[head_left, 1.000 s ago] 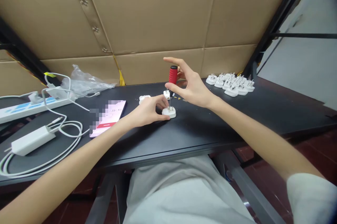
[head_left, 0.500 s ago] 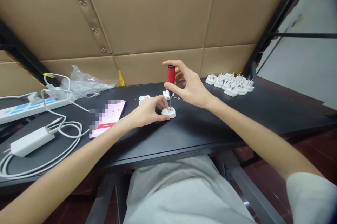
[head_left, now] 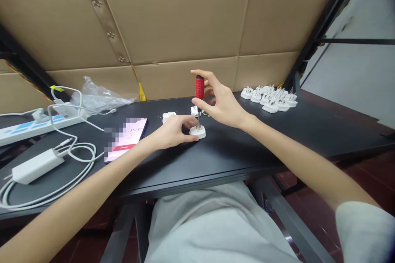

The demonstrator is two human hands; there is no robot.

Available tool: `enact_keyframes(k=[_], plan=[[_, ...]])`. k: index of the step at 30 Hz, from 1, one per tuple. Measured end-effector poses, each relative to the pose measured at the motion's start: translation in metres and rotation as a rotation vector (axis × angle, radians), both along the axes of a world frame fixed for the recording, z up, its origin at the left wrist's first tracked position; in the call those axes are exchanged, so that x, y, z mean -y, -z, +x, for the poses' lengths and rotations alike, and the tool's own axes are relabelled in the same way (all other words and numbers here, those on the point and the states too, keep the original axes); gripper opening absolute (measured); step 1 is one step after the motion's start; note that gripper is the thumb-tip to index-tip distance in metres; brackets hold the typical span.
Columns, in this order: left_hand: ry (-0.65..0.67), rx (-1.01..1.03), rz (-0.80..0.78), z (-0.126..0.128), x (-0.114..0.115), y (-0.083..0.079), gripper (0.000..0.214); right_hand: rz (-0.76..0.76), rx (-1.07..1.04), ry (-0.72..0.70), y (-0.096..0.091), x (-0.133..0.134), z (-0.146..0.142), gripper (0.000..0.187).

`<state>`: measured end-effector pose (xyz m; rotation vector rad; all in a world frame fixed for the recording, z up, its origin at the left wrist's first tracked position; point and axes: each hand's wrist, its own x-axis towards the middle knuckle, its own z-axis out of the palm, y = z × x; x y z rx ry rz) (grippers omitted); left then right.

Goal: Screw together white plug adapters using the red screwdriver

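Note:
My left hand [head_left: 174, 131] grips a white plug piece [head_left: 198, 132] between thumb and fingers, steadying it flat on the black table. Upright above it stands a red-handled screwdriver [head_left: 200, 87], its metal tip down at the plug piece. My right hand [head_left: 224, 100] holds the screwdriver, with the index finger over the handle's top end and the thumb against its side. Just behind, a white plug [head_left: 194, 110] with pins shows, partly hidden. Another white part [head_left: 169, 116] lies beyond my left hand. Small brass-coloured bits [head_left: 209, 115] lie to the right of the screwdriver.
Several white plugs [head_left: 270, 99] with pins up stand in a cluster at the back right. On the left lie a phone [head_left: 131, 135], a white power adapter [head_left: 38, 165] with coiled cable, a power strip [head_left: 46, 125] and a clear plastic bag [head_left: 98, 96]. Cardboard [head_left: 185, 20] lines the back.
The screwdriver stays upright on the plug piece, its handle shifted very slightly left. Both hands keep nearly the same pose.

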<state>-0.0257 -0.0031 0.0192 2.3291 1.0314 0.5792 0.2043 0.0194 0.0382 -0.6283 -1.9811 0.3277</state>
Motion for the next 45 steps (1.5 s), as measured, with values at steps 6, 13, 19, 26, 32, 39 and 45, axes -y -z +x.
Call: enact_keyframes(k=[6, 13, 19, 26, 32, 39, 45], plan=[[0.0, 0.003, -0.009, 0.0, -0.001, 0.001, 0.038, 0.018, 0.008, 0.019, 0.001, 0.002, -0.001, 0.061], [0.012, 0.014, -0.035, -0.001, -0.003, 0.004, 0.039, 0.052, 0.022, 0.021, 0.002, 0.005, -0.003, 0.06], [0.002, 0.022, -0.05, -0.002, -0.004, 0.007, 0.039, -0.029, -0.021, -0.012, -0.002, 0.011, -0.004, 0.066], [0.008, 0.041, -0.068, -0.002, -0.007, 0.011, 0.039, -0.041, -0.049, -0.017, -0.002, 0.012, -0.005, 0.066], [0.015, 0.022, -0.07, -0.002, -0.006, 0.008, 0.04, -0.03, -0.034, -0.014, -0.001, 0.012, -0.006, 0.065], [0.009, 0.021, -0.062, -0.003, -0.005, 0.007, 0.04, -0.024, -0.005, 0.003, -0.003, 0.012, -0.005, 0.063], [0.014, 0.022, -0.059, -0.003, -0.006, 0.006, 0.038, -0.04, -0.053, -0.015, -0.004, 0.013, -0.005, 0.061]])
